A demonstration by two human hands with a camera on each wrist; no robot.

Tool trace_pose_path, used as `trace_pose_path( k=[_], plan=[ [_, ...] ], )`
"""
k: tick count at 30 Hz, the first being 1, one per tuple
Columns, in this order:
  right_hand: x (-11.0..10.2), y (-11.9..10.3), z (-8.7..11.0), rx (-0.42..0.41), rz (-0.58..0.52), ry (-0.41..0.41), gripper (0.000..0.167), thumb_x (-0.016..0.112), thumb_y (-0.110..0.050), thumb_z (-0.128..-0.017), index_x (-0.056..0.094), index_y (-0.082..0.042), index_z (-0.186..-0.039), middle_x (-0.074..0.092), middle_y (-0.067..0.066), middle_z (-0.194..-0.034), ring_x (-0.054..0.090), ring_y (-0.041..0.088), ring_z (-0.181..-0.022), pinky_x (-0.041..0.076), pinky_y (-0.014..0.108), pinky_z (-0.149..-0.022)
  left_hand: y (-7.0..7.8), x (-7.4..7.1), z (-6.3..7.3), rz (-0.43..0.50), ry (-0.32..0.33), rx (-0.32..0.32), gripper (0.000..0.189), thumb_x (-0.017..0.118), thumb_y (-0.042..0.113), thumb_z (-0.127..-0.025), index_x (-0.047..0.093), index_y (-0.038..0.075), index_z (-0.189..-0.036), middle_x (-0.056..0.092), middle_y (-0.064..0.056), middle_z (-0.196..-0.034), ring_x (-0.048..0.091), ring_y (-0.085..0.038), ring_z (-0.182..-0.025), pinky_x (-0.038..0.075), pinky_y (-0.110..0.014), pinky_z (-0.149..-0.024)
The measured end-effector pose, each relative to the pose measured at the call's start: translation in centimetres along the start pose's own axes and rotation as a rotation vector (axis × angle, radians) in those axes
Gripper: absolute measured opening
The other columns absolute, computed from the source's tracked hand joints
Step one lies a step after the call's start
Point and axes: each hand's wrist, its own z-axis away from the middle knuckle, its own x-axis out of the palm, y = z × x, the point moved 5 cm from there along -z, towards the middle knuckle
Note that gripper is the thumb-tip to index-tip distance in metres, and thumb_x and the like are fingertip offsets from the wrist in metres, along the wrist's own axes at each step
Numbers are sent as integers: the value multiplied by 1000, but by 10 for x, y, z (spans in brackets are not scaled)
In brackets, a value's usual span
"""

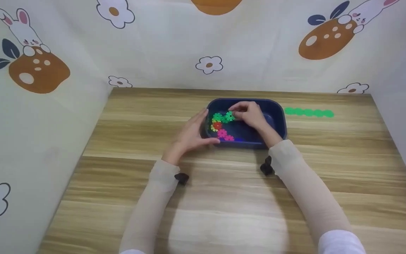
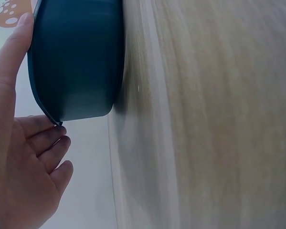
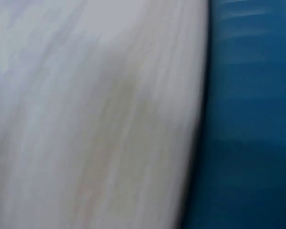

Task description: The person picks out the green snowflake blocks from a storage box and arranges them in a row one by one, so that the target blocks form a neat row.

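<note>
A dark blue plastic basin (image 1: pixel 246 145) sits on the wooden table. My left hand (image 1: pixel 193 133) holds its left end, thumb on the near rim and fingers along the side; the left wrist view shows those fingertips at the rim's corner. Inside the basin, my right hand (image 1: pixel 249 113) pinches a green snowflake disc (image 1: pixel 229 116) between thumb and fingertips. More notched discs lie at the left: green ones (image 1: pixel 217 116), a red one (image 1: pixel 217 125), yellow ones, pink ones (image 1: pixel 222 133), and blue at the near wall. In the right wrist view, my fingers are out of sight.
To the right of the basin, several green discs (image 1: pixel 308 112) form a straight row on the table (image 1: pixel 224 197). A patterned cloth (image 1: pixel 167 46) stands behind and at both sides. Black wrist cameras (image 1: pixel 267 166) are strapped under both sleeves.
</note>
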Motion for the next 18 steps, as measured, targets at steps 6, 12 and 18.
trace_pose_path(
  k=[6, 12, 18],
  plan=[
    [-12, -6, 2, 54, -116, 4, 24, 63, -5, -96, 70, 4, -116, 70, 16, -112, 64, 5, -84, 59, 17, -77, 1, 0, 0, 7, 1, -5, 112, 74, 67, -76, 14, 25, -161, 14, -1, -170, 17, -27, -156, 21, -52, -126],
    [-32, -14, 5, 62, -139, 15, 26, 63, -4, -96, 68, 5, -120, 70, 4, -102, 66, 3, -84, 61, 23, -82, 1, -1, -1, 14, -16, -17, 113, 75, 66, -76, 12, 26, -162, 12, -1, -170, 15, -26, -156, 20, -52, -126],
    [-55, -17, 13, 11, -260, 38, 33, 62, 6, -93, 59, 16, -124, 69, -11, -87, 67, 0, -80, 60, 16, -77, 0, -1, -2, 6, -16, 2, 114, 76, 65, -76, 14, 21, -161, 14, -3, -170, 16, -27, -156, 20, -50, -127]
  ],
)
